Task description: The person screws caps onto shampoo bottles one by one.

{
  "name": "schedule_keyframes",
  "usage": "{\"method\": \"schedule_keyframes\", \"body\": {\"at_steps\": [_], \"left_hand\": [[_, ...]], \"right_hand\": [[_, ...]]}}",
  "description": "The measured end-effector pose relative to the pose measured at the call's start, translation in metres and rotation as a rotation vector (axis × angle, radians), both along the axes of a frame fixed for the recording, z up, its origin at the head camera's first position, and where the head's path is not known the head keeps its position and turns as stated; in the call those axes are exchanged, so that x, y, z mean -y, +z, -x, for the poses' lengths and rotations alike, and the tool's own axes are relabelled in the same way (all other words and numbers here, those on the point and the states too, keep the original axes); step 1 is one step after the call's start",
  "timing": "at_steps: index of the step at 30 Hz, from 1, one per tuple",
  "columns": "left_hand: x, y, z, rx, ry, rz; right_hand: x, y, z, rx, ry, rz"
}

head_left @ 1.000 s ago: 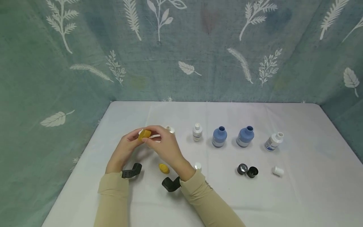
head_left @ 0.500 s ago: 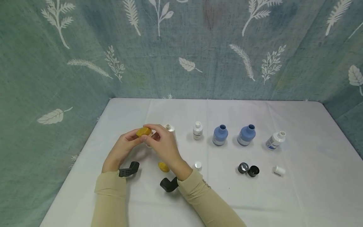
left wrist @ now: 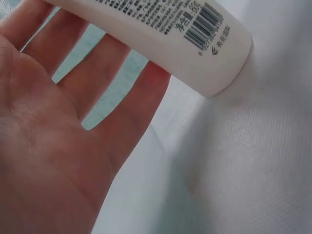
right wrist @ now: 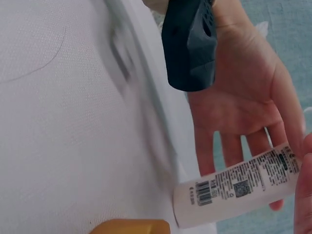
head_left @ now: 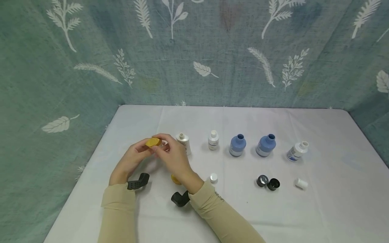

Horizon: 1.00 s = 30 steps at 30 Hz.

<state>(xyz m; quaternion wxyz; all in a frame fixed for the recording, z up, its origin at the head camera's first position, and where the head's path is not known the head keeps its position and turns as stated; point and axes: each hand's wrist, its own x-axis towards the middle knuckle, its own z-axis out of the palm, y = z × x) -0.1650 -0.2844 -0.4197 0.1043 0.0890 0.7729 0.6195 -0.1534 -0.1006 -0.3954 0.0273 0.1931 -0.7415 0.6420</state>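
Note:
My left hand (head_left: 129, 163) holds a white bottle (left wrist: 195, 53) with black print and a barcode. In the left wrist view the bottle lies slanted across the fingers, its base toward the right. A yellow cap (head_left: 153, 142) sits between my two hands at the bottle's top end. My right hand (head_left: 176, 160) pinches this cap between thumb and fingers. How the cap meets the bottle's neck is hidden in the head view. A second yellow cap (head_left: 175, 179) lies on the table, partly behind my right wrist; it also shows at the right wrist view's bottom edge.
An uncapped silver-white bottle (head_left: 184, 143) stands just beyond my right hand. Farther right are a small white bottle (head_left: 213, 140), two blue bottles (head_left: 237, 145) and another white bottle (head_left: 297, 151). Nearer lie a white cap (head_left: 213, 178), black caps (head_left: 273, 184) and a white cylindrical cap (head_left: 301, 183).
The yellow cap has turned between my right fingers, and the right hand has shifted slightly. More of the silver-white bottle shows behind it. The left hand still holds its bottle.

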Motion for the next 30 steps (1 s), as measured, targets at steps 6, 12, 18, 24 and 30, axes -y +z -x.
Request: {"method": "schedule_keyframes", "body": {"at_steps": [6,12,18,24,30], "left_hand": [[-0.004,0.001,0.0,-0.024,0.001,-0.028],[-0.006,-0.002,-0.001,-0.058,0.042,-0.021],[-0.005,-0.002,-0.002,-0.078,0.051,-0.003],[-0.004,-0.002,-0.003,-0.071,0.027,0.011],[-0.002,-0.003,-0.002,-0.068,0.013,0.006]], "right_hand": [[0.002,-0.002,0.001,-0.02,-0.039,-0.01],[0.006,-0.008,0.001,0.009,-0.057,0.011],[0.008,-0.007,0.0,0.009,-0.082,0.008],[0.007,-0.006,0.0,-0.026,-0.103,0.001],[0.008,-0.012,-0.001,-0.101,-0.12,-0.011]]}}
